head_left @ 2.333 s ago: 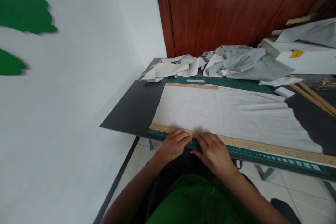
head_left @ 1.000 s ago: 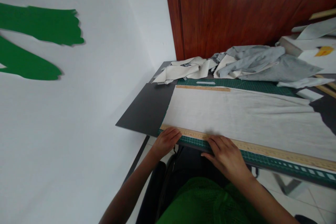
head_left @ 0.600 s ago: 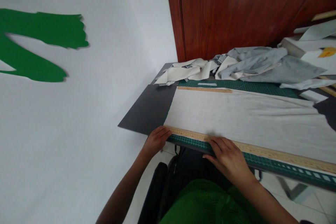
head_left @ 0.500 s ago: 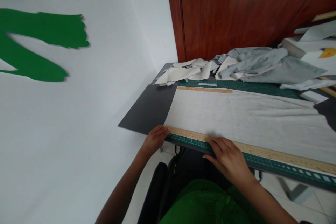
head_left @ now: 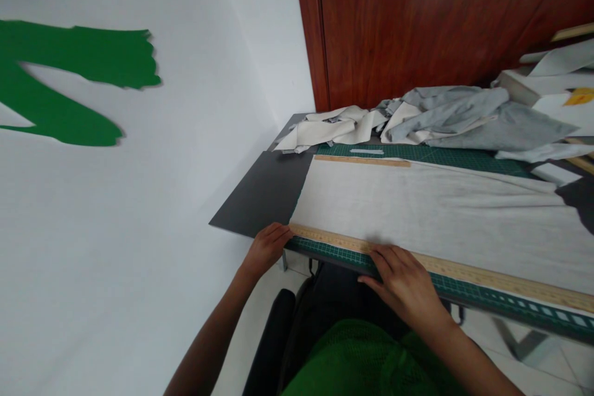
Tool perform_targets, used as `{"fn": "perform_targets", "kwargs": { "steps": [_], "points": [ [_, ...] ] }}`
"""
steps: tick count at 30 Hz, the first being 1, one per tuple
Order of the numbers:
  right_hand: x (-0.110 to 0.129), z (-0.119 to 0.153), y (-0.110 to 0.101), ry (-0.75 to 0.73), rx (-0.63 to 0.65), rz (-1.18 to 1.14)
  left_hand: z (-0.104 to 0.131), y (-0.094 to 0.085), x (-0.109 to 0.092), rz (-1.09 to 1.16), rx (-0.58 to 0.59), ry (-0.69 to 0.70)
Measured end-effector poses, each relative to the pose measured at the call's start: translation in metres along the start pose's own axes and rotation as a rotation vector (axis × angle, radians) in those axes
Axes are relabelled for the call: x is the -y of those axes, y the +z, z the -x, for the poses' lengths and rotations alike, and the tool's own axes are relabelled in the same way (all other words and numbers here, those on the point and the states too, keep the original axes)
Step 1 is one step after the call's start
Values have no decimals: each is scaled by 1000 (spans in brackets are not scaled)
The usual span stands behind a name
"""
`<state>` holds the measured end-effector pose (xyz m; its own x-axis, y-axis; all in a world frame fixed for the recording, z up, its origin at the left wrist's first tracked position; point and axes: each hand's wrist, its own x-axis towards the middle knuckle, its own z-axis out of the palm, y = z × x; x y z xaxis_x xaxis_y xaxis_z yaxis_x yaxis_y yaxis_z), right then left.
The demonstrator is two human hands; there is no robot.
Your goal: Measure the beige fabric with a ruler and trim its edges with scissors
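Observation:
A long wooden ruler (head_left: 468,271) lies along the near edge of a pale piece of fabric (head_left: 394,198), which is spread over a green cutting mat (head_left: 334,249). At the ruler's left end is my left hand (head_left: 266,249), its fingers held together and closed on the tip; its thumb is hidden. My right hand (head_left: 401,278) rests farther along, fingertips flat on the ruler and thumb apart by the table edge. A shorter wooden ruler (head_left: 362,161) lies on the far edge of the fabric.
Crumpled cream cloth (head_left: 334,128) and grey cloth (head_left: 464,114) lie along the back of the dark table (head_left: 260,192). A white box (head_left: 524,86) stands at the back right. A thin white strip (head_left: 366,151) lies on the mat. A white wall (head_left: 185,167) borders the left.
My left hand has slid slightly left, to the very end of the long ruler. My right hand and the fabric look unmoved.

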<state>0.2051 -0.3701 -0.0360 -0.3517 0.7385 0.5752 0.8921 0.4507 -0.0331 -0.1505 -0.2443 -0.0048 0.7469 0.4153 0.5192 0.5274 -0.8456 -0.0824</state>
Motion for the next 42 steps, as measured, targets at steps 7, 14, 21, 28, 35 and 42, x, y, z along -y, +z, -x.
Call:
{"fn": "perform_targets", "kwargs": {
  "steps": [7, 14, 21, 28, 35, 42],
  "points": [
    [-1, 1, 1, 4, 2, -14, -6, 2, -4, 49, -22, -15],
    [1, 0, 0, 5, 6, -2, -7, 12, -6, 109, -68, -49],
    [0, 0, -1, 3, -1, -2, -12, 17, -13, 115, -73, -28],
    [-1, 0, -1, 3, 8, -20, -19, 19, -24, 140, -77, -41],
    [-2, 2, 2, 13, 12, -36, -26, 29, -35, 176, -77, -48],
    [-1, 2, 2, 9, 16, -21, -46, 38, -58, 240, -25, -38]
  ]
}}
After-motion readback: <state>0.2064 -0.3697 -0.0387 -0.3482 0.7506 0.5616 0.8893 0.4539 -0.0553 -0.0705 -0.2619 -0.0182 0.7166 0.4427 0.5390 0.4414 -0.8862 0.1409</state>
